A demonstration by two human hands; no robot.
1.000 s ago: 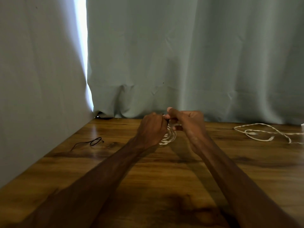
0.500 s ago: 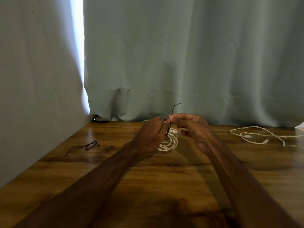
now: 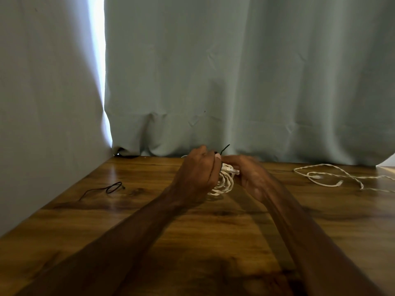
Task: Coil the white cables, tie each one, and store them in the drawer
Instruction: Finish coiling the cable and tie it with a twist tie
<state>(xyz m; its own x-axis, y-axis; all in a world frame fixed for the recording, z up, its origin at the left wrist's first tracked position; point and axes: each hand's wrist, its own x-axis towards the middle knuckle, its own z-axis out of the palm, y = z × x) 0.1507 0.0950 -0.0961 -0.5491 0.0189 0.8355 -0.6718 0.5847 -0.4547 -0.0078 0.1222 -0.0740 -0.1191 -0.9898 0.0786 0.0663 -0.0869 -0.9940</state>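
Head view: left hand (image 3: 195, 174) fingers pinch the black tie (image 3: 224, 148) above the coiled cable (image 3: 223, 183), which hangs between it and the right hand (image 3: 249, 176) gripping its plug end.

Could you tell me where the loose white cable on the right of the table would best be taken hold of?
Probably at a plug end of the loose cable, from above with the right hand. It lies flat and spread out on the table, so an end gives a clean start for coiling.

Head view; forward-down, near table (image 3: 213, 242)
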